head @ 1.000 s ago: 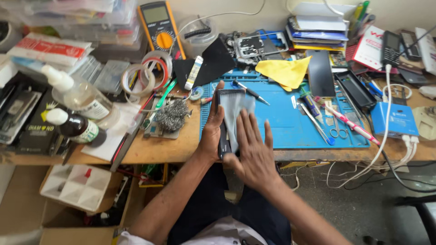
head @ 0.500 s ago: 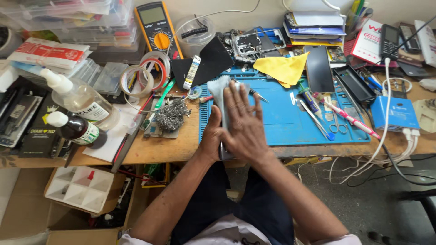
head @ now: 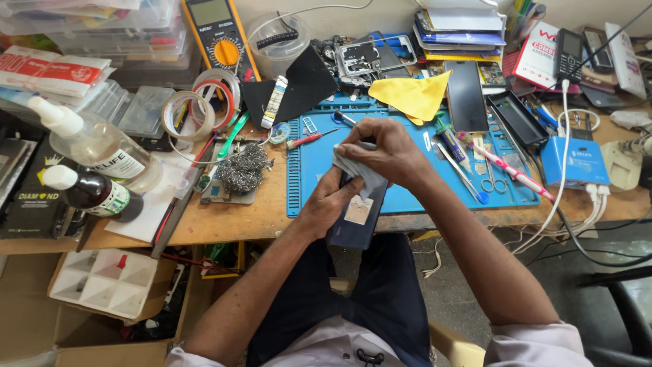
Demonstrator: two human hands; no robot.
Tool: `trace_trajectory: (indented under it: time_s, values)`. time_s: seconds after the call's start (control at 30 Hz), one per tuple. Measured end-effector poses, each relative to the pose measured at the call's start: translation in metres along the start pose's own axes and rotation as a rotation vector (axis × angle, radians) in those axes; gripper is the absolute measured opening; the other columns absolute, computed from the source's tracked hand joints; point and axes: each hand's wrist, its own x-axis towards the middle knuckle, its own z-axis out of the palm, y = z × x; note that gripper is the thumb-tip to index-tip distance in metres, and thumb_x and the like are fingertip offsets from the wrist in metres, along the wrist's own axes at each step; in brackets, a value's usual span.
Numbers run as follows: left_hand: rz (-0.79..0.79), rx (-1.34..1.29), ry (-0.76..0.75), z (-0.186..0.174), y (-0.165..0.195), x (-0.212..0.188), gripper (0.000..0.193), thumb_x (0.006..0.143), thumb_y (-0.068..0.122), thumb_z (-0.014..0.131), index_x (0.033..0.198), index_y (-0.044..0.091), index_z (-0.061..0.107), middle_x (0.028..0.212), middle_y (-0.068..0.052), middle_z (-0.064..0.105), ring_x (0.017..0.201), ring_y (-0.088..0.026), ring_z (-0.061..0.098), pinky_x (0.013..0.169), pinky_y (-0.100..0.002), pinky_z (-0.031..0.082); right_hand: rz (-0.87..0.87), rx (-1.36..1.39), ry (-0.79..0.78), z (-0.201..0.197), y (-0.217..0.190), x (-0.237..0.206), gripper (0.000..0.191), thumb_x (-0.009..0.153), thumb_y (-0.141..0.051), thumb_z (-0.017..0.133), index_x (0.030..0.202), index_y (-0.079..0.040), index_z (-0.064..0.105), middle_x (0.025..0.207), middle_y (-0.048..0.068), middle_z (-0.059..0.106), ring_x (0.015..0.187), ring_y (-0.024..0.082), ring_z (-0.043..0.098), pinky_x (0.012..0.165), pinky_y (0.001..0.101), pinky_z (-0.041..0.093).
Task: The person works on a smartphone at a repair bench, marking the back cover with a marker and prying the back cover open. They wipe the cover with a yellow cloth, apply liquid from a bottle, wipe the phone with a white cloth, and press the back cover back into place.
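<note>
Grey cloth [head: 358,170] was bunched under the right hand [head: 382,148], whose fingers were curled together and pinched on it, pressing it onto the upper end of a dark blue phone [head: 354,221]. That phone lay near the centre of the frame, tilted over the front edge of the blue work mat [head: 319,160] and the wooden bench [head: 224,217]. The left hand [head: 328,204] gripped the phone's left side, its fingers wrapped along the edge and its thumb on the back. One pale square sticker [head: 358,209] showed on the phone's back.

At the left edge of the frame stood two bottles: one clear [head: 95,146], one dark with a white cap [head: 92,192]. Two rolls of tape [head: 197,105] lay above centre left, overlapping each other. One ball of steel wool [head: 242,168] sat just left of the mat. One yellow cloth [head: 414,95] lay at the mat's upper edge, one yellow multimeter [head: 219,30] at the top, and one pair of scissors [head: 490,178] on the mat's right part.
</note>
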Motion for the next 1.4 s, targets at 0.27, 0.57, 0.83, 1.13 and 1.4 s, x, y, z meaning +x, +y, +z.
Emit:
trace_trajectory:
  time_s: [0.27, 0.57, 0.83, 1.13, 1.4]
  values:
    - [0.044, -0.12, 0.05, 0.002, 0.01, 0.005, 0.069, 0.106, 0.015, 0.062, 0.165, 0.009, 0.027, 0.132, -0.009, 0.06, 0.112, -0.014, 0.062, 0.094, -0.029, 0.056, 0.1, 0.171, 0.224, -0.029, 0.034, -0.023, 0.018, 0.094, -0.015, 0.078, 0.1, 0.003, 0.078, 0.084, 0.004, 0.073, 0.071, 0.006, 0.064, 0.063, 0.0243, 0.052]
    - [0.014, -0.325, 0.069, 0.013, 0.024, 0.005, 0.067, 0.102, 0.018, 0.061, 0.161, 0.018, 0.028, 0.136, -0.008, 0.06, 0.118, -0.021, 0.069, 0.097, -0.042, 0.062, -0.216, 0.022, 0.576, 0.006, 0.021, -0.054, 0.019, 0.102, -0.001, 0.071, 0.119, -0.005, 0.077, 0.107, 0.006, 0.077, 0.095, 0.011, 0.071, 0.081, 0.0246, 0.057]
    - [-0.051, -0.06, 0.059, 0.004, 0.012, 0.0, 0.048, 0.106, 0.014, 0.059, 0.149, 0.002, 0.042, 0.114, -0.01, 0.068, 0.099, -0.018, 0.072, 0.082, -0.034, 0.062, -0.186, -0.23, 0.215, -0.003, -0.003, -0.022, 0.016, 0.089, -0.006, 0.079, 0.105, -0.01, 0.082, 0.098, 0.005, 0.074, 0.088, 0.016, 0.07, 0.075, 0.0339, 0.053]
    - [0.011, 0.026, 0.076, 0.002, 0.007, 0.001, 0.047, 0.105, 0.016, 0.059, 0.148, 0.002, 0.046, 0.116, -0.004, 0.067, 0.104, -0.008, 0.065, 0.089, -0.026, 0.058, -0.101, -0.119, -0.002, -0.018, -0.006, -0.008, 0.013, 0.088, -0.012, 0.078, 0.099, -0.005, 0.08, 0.094, 0.005, 0.07, 0.087, 0.013, 0.067, 0.077, 0.0285, 0.055]
    - [0.035, 0.033, 0.048, 0.008, 0.011, 0.002, 0.046, 0.106, 0.012, 0.06, 0.149, 0.001, 0.047, 0.119, -0.002, 0.064, 0.106, -0.006, 0.062, 0.091, -0.022, 0.054, -0.023, -0.08, 0.038, -0.022, -0.003, -0.014, 0.009, 0.088, -0.012, 0.079, 0.092, -0.004, 0.078, 0.095, 0.003, 0.07, 0.09, 0.012, 0.066, 0.081, 0.0281, 0.055]
